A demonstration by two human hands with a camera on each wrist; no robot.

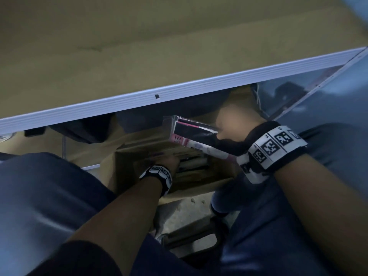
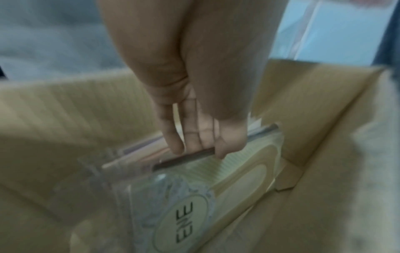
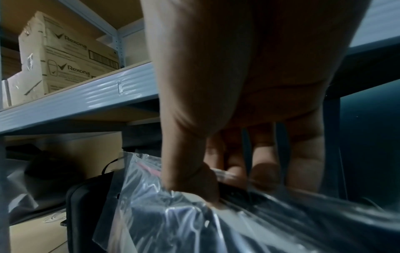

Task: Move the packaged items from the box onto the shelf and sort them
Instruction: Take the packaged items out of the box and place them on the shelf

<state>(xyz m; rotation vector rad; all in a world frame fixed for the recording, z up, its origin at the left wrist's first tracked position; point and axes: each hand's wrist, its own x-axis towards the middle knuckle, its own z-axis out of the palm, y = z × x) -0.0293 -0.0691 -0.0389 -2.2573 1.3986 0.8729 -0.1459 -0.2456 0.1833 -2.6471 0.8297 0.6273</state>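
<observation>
My right hand (image 1: 229, 127) grips a dark packaged item with a pink stripe (image 1: 191, 132) in clear plastic, held above the open cardboard box (image 1: 123, 166). In the right wrist view the thumb (image 3: 194, 181) and fingers pinch the plastic-wrapped dark package (image 3: 194, 219). My left hand (image 1: 171, 160) reaches down into the box. In the left wrist view its fingers (image 2: 194, 137) pinch the top edge of a cream-coloured package marked ENE (image 2: 194, 196), which stands among other packages inside the box (image 2: 314, 119).
A white metal shelf beam (image 1: 179, 90) crosses above the box, with a brown shelf board (image 1: 139, 36) over it. Rexona cartons (image 3: 65, 56) stand on that shelf. Dark bags (image 3: 43, 171) lie on the lower level. My blue-clad knees (image 1: 39, 196) flank the box.
</observation>
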